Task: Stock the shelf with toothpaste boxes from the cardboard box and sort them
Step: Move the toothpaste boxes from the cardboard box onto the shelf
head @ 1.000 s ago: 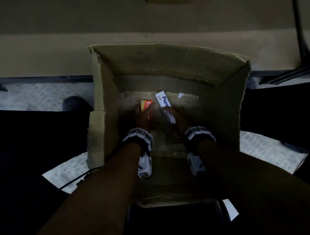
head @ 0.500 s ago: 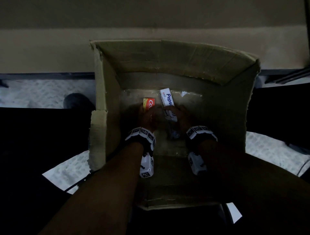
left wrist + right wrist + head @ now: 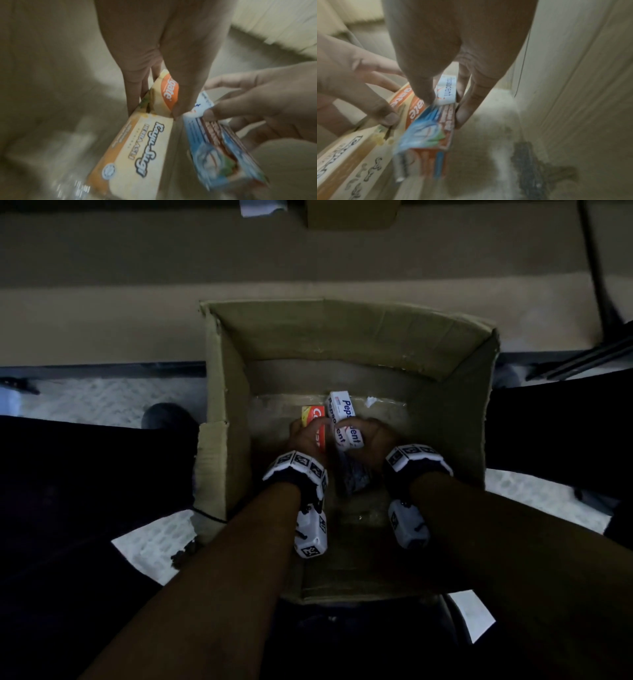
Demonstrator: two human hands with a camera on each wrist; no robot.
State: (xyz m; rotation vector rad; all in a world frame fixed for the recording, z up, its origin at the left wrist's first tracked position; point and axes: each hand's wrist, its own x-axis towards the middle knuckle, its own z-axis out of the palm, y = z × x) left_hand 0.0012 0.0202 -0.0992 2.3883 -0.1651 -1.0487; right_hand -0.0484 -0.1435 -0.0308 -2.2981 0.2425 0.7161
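Dim head view, blurred wrist views (seemingly motion), dark corners

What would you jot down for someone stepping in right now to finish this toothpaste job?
Left hand: grips the red and cream Colgate box.
Right hand: grips the white and blue Pepsodent box.
Both hands are deep inside the cardboard box, holding the two cartons side by side just above its floor. Some clear plastic wrap lies on the bottom below the hands; whether other cartons remain cannot be told.
Done: one carton picked up per hand.
Left: lift both out, set them on the shelf, which is not in view, and group them by brand.
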